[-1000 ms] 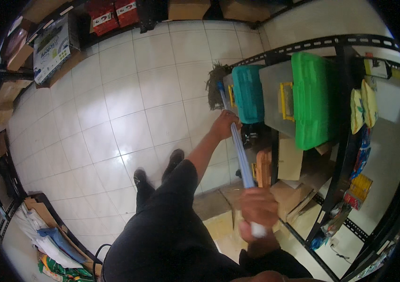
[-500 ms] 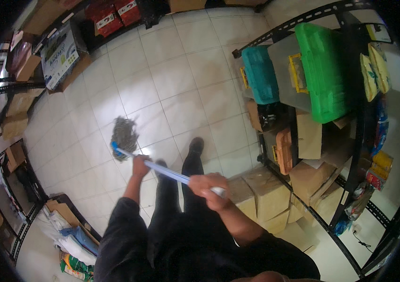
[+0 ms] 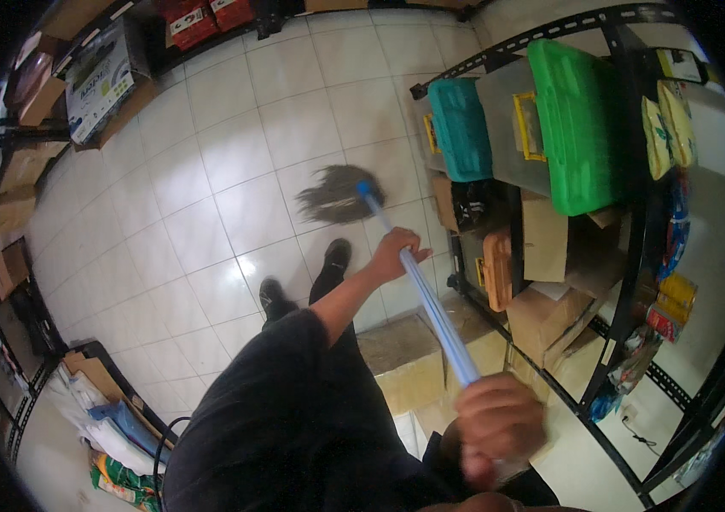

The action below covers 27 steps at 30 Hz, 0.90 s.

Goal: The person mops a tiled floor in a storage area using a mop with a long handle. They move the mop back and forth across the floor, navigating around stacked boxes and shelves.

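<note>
I hold a mop with a pale blue handle (image 3: 426, 294) in both hands. My left hand (image 3: 395, 253) grips the handle about midway down, arm stretched forward. Near the bottom of the view, my right hand (image 3: 497, 423) is closed on the top end of the handle, slightly blurred. The grey stringy mop head (image 3: 334, 194) lies on the white tiled floor (image 3: 209, 171), just ahead of my black shoes (image 3: 335, 255), close to the left side of the metal shelf rack.
A black metal rack (image 3: 627, 213) on the right holds a teal case (image 3: 460, 128), a green case (image 3: 576, 124), a grey case with yellow latches, cardboard boxes and packets. Boxes line the far wall and left edge. Cardboard pieces (image 3: 405, 367) lie by my feet.
The mop head has swung from the floor at my left to the right, toward the rack. My left hand moved right with the handle; my right hand dropped lower.
</note>
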Available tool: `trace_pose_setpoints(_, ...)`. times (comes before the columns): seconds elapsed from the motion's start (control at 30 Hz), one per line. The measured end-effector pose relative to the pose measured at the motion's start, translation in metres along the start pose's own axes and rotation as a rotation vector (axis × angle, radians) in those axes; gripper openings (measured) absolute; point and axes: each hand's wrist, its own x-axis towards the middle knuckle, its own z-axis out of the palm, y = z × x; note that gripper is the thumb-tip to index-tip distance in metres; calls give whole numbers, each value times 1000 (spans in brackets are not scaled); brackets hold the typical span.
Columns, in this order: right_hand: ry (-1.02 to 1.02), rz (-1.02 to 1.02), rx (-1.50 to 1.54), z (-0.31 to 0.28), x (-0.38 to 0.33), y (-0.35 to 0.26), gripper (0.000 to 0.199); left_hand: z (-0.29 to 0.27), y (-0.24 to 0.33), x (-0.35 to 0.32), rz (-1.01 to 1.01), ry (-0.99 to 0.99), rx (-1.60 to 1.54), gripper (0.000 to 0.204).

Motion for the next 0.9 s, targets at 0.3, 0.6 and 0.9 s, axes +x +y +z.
trace_pose_setpoints(0.3, -281, -117, -181, 129, -64, 71, 22, -17, -71, -26, 82, -77, 252, 45)
trace_pose_setpoints(0.6, 230, -31, 238, 160, -43, -54, 23, -162, 18, -156, -112, -34, 325, 20)
trace_pose_setpoints(0.9, 165, 402, 757, 239, -160, 72, 23, -307, -101, -410, -470, 108, 778, 21)
